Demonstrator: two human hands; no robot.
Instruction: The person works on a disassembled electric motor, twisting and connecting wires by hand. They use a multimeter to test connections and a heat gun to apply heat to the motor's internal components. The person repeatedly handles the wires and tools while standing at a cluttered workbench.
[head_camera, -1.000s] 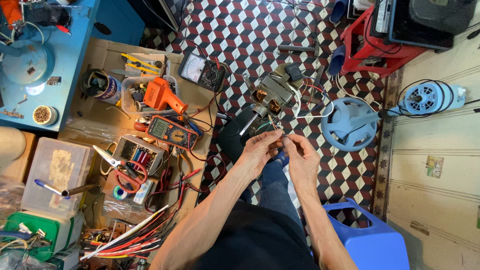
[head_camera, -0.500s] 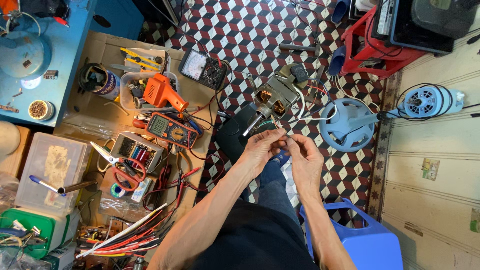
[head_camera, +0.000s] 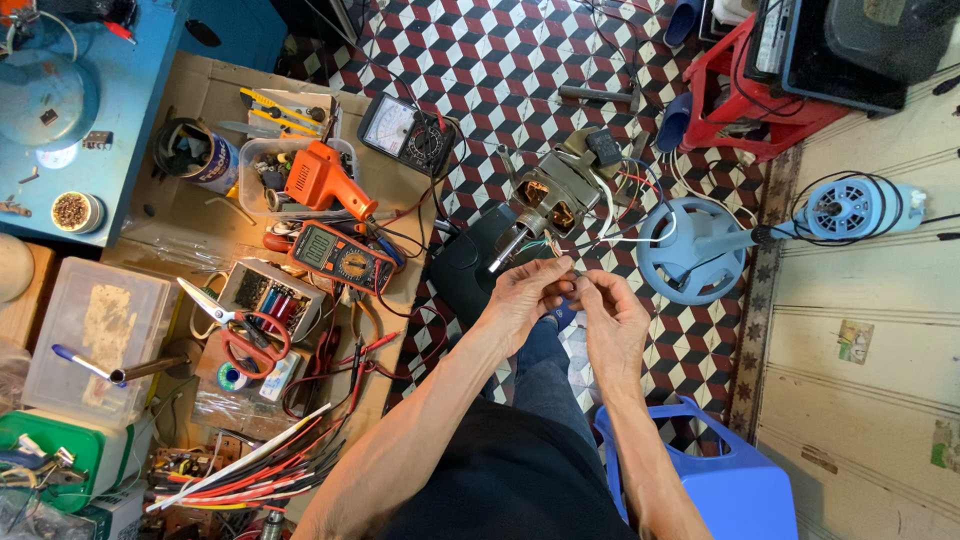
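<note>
My left hand (head_camera: 528, 295) and my right hand (head_camera: 608, 312) meet fingertip to fingertip over my knees, pinching thin wires (head_camera: 562, 262) that run up to a fan motor (head_camera: 547, 200) lying on the checkered floor. The motor's shaft points down toward my hands, and more red, white and black leads spread from its far side. Exactly which strand each hand pinches is too small to tell. A dark fan housing (head_camera: 468, 272) lies just left of the motor.
A blue fan base (head_camera: 692, 250) with its stand and round head (head_camera: 845, 208) lies to the right. On the cardboard at left are an orange multimeter (head_camera: 340, 259), an analogue meter (head_camera: 405, 130), an orange heat tool (head_camera: 322, 178), scissors (head_camera: 235, 325) and loose cables. A blue stool (head_camera: 715, 480) is under me.
Both hands stay together on the wires, with only slight finger movement. The view has shifted a little.
</note>
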